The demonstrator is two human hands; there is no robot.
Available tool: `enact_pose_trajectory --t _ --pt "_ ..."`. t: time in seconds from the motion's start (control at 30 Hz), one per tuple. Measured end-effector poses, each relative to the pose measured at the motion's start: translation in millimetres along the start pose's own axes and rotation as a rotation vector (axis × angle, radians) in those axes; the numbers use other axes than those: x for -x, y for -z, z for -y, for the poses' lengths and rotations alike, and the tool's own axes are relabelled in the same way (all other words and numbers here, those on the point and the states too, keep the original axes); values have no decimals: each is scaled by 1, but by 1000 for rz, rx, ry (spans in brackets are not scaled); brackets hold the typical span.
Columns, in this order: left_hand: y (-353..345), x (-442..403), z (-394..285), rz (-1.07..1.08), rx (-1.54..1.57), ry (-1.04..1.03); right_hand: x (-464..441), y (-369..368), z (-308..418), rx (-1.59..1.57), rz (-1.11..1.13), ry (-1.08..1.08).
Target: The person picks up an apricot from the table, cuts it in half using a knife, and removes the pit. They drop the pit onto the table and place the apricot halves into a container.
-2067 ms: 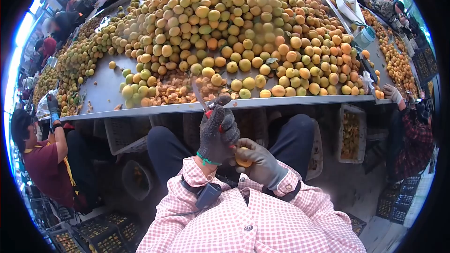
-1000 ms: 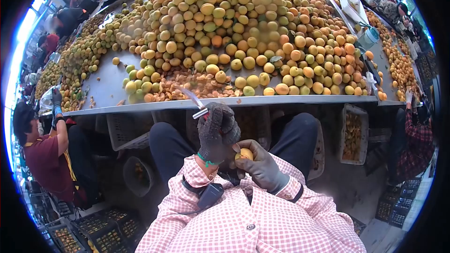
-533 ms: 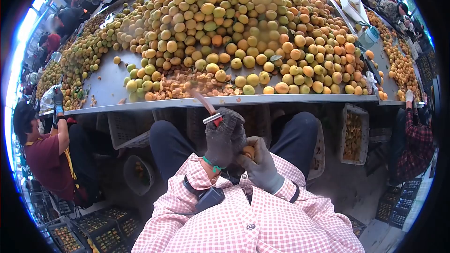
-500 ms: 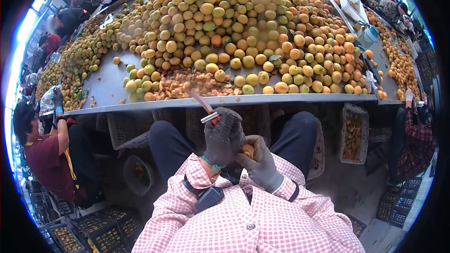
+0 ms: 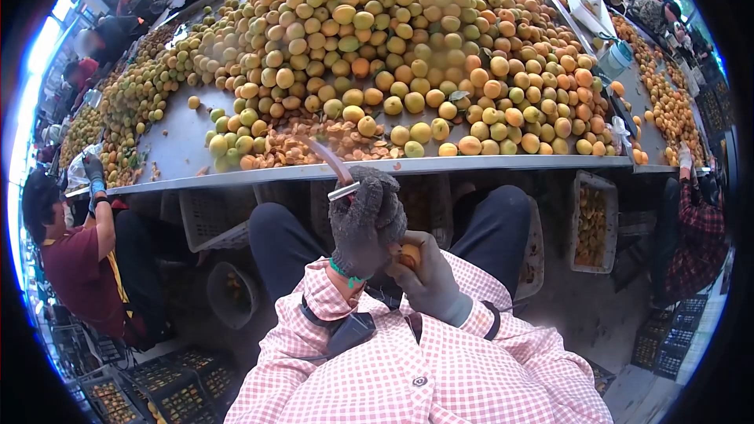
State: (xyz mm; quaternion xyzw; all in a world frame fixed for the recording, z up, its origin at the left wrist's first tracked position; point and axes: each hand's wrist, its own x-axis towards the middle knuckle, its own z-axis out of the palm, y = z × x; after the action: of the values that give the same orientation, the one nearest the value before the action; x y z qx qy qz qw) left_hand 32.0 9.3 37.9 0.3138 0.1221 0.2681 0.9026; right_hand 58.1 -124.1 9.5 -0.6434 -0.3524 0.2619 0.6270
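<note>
My left hand [image 5: 365,220], in a dark grey knit glove with a green tie at the wrist, is closed around a knife. The knife [image 5: 330,160] has a curved blade pointing up and away toward the table edge, with a silver collar near my fingers. Close beside it, my right hand [image 5: 430,279] wears a lighter grey glove and grips an apricot [image 5: 410,256], which is partly covered by the fingers. Both hands meet in front of my chest, and the left fingers seem to touch the fruit, though the contact is partly hidden.
A metal table [image 5: 314,173] bears a large heap of apricots [image 5: 353,39]. Cut pieces [image 5: 306,141] lie near its front edge. Crates [image 5: 593,224] and a bucket [image 5: 232,294] stand below. A person [image 5: 78,251] sits at left, another [image 5: 695,243] at right.
My left hand has turned slightly, and the knife has shifted a little left and up. My right hand has moved slightly left with the apricot, closer against the left hand.
</note>
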Motion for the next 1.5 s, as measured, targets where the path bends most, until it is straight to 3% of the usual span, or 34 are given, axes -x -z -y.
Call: enact_pose_trajectory --t 0.13,0.2,0.23,0.3,0.33,0.4,0.43,0.47,0.53,0.77,0.93,1.07,1.13,1.17,1.2,1.27,1.33,1.43,1.5 --pt "-3 -2 -3 -16 -25 41 -2 -2 -16 89 -37 138" --pt "-2 -1 -1 -78 -75 28 -7 7 -8 -338 115 -296" --pt "-1 0 0 -141 -122 24 -10 12 -2 -343 114 -300" --pt "4 0 0 -107 -49 65 -19 23 12 -787 224 -726" --pt "5 -1 0 -72 26 99 -18 18 11 -787 224 -727" --pt "4 0 -1 -63 32 107 -9 2 2 -269 85 -28" --pt "2 -1 -1 -49 38 113 -7 0 -8 -145 38 65" --pt "0 -1 -1 -49 39 112 -9 3 -10 -144 39 66" --pt "-3 0 1 -64 31 134 -12 10 -15 299 40 259" --pt "-5 -10 7 -121 115 146 -21 16 -21 466 -95 474" --pt "16 -20 13 -280 175 212 -26 20 -21 456 89 255" --pt "20 -21 11 -254 264 224 -27 20 -13 220 -5 250" --pt "17 -21 4 -317 304 217 -26 28 -1 -377 62 -388" --pt "20 -21 2 -316 306 216 -32 29 -6 -566 90 -462" --pt "26 -21 0 -285 373 186 -35 29 -15 -564 90 -461" --pt "41 -20 -6 -250 440 155 -39 28 -33 -931 -7 -719" --pt "60 -16 -14 -163 518 153 -42 26 -35 -884 13 -698" --pt "79 -10 -25 -181 540 144 -41 24 -47 -697 95 -585" --pt "90 -5 -27 -200 539 116 -46 21 -47 -675 69 -629"
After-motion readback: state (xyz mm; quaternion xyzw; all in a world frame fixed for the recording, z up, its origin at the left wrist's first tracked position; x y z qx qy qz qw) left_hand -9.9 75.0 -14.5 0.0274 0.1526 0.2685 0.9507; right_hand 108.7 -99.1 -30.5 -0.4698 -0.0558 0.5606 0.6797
